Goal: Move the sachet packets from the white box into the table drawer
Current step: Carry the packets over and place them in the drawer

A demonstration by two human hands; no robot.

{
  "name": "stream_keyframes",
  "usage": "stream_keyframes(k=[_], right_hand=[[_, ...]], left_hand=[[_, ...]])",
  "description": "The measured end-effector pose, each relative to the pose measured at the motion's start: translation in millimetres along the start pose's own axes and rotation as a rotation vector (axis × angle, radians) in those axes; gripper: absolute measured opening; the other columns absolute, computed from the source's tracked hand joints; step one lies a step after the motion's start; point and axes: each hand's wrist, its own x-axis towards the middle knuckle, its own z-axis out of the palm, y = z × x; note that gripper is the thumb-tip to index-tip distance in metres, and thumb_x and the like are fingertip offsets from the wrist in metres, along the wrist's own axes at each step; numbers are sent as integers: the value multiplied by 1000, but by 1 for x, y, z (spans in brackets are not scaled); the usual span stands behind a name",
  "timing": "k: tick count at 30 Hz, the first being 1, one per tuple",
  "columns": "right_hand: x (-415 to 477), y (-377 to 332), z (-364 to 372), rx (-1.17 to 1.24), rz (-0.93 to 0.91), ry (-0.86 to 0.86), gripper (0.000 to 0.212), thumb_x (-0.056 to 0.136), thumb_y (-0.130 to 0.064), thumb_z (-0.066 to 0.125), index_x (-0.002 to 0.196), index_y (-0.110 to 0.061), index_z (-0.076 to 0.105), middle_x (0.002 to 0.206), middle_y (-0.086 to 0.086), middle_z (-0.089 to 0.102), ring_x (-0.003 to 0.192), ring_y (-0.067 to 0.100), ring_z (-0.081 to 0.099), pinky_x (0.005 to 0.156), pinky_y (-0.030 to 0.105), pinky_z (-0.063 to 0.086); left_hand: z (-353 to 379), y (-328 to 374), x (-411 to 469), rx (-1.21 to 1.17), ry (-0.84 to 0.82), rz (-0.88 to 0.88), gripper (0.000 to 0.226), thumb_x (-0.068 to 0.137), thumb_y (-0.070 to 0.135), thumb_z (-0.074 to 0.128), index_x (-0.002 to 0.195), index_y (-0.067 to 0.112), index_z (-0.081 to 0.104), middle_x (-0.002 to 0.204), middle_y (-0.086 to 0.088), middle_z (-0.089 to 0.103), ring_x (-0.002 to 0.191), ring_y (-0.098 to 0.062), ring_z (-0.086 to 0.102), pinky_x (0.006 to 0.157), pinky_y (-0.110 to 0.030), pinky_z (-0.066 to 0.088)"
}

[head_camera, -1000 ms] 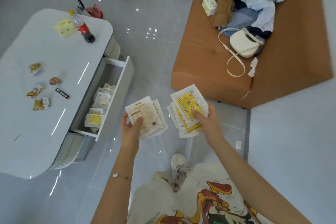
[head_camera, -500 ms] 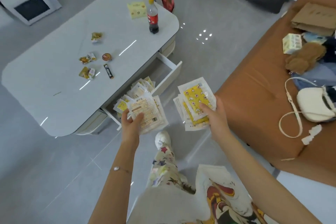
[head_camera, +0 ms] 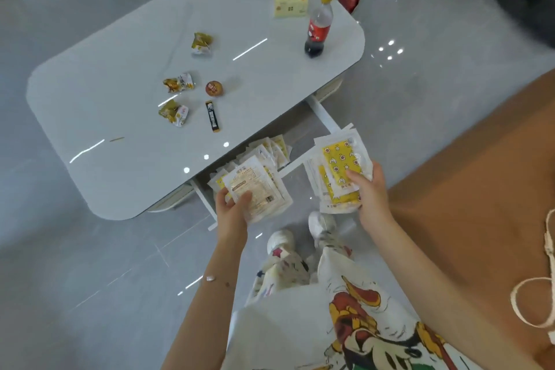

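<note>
We're mid-drop: left hand pinching a sachet stack right above the open drawer (already half full), right hand clamping another bundle. Next, lower and release.

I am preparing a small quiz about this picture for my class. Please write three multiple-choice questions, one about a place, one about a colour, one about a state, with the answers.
1. Where does the cola bottle stand?
A. on the table top, near its far right corner
B. inside the drawer
C. on the floor

2. What colour is the pattern on the front packet in the right hand?
A. blue
B. yellow
C. green

3. In what state is the table drawer?
A. shut
B. taken out and set on the floor
C. pulled open, with packets inside

Answers:
1 A, the bottle is upright on the table by the far right corner.
2 B, the right stack shows a yellow panel with small figures.
3 C, the drawer sticks out from the table and packets lie in it, behind the left hand and its stack.
</note>
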Motion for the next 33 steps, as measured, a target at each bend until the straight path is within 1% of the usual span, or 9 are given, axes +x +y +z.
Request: stream_keyframes(k=[3,6,12,18,20,24,27,30,33], right_hand=[[72,32,28,-28,88,-10,31,81,-6,69,106,-21,59,109,9,70,97,29,70,81,49,57],[155,79,59,-59,173,-7,32,84,-6,66,112,-19,57,109,7,70,94,27,71,72,45,58],[305,157,114,-53,226,-1,45,87,-1,61,126,-21,53,110,3,69,97,25,68,79,51,56],[404,205,137,-90,243,45,44,89,2,59,126,-18,50,118,10,63,104,33,64,84,57,53],[421,216,140,-159,259,66,46,88,3,58,130,-14,49,121,13,62,105,35,64,87,59,51],[434,220,145,-263,316,45,57,88,-1,61,140,-13,42,127,15,60,108,37,62,90,58,50],[419,207,142,-443,252,-4,54,86,-2,65,136,-7,46,121,13,62,106,31,63,86,44,54],[382,178,137,-687,29,-76,69,87,-9,68,146,-15,33,146,8,42,133,23,42,107,37,39],[334,141,137,-898,-179,-267,63,89,-18,67,144,-23,37,147,-1,41,134,19,41,110,39,37]], left_hand=[[-4,-22,62,-62,111,-59,41,88,1,65,125,13,49,103,-1,70,96,-26,70,77,-43,59],[-13,-51,140,-66,210,-76,46,89,1,64,130,10,47,110,-3,68,100,-26,68,81,-43,58],[-28,-104,272,-88,366,-120,48,89,3,65,127,19,41,111,-7,63,94,-21,68,68,-30,57],[-12,-149,344,47,422,-77,55,89,10,65,136,17,37,125,-11,60,107,-25,64,93,-46,54],[-9,-159,353,72,432,-51,51,90,10,63,133,17,37,125,-10,60,106,-27,63,91,-44,55],[-6,-162,354,123,449,-20,47,88,9,67,125,21,41,120,-4,62,95,-15,64,68,-21,53],[-1,-148,333,252,422,32,64,88,15,69,141,23,34,135,0,50,115,-15,54,85,-24,49],[5,-124,297,406,397,135,61,92,17,63,145,25,33,147,2,41,135,-16,40,110,-38,38],[12,-92,254,545,423,219,47,95,19,57,140,27,42,139,4,50,129,-16,46,104,-35,42]])
